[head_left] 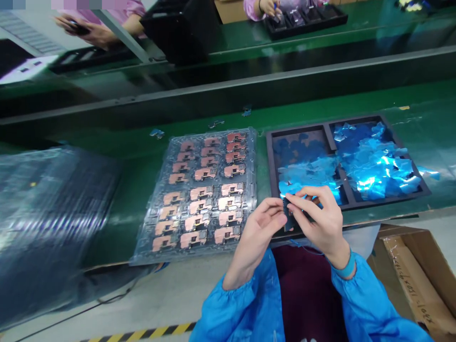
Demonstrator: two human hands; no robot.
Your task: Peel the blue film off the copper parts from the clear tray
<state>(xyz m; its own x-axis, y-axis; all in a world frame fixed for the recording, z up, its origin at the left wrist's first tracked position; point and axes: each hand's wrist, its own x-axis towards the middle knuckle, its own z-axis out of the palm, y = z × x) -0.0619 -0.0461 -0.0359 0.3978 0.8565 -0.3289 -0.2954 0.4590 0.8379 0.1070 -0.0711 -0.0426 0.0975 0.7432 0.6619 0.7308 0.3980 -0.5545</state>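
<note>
Both of my hands are raised over the near edge of the belt, pinching a small dark blue sheet piece [288, 213] between them. My right hand [317, 221] grips its upper part with thumb and fingers, and my left hand [258, 232] presses against its left side. Just behind them lies a black divided tray [392, 202] heaped with shiny blue film pieces [374, 161]. To the left, a clear blister tray [251, 161] holds several rows of copper-coloured parts [199, 204].
A blurred stack of clear trays [53, 223] rests on the green belt [409, 97] at left. Small scraps [156, 133] lie beyond the blister tray. A grey rail [228, 80] runs behind. Across it, co-workers' hands [270, 7] work. A cardboard box [416, 280] stands at lower right.
</note>
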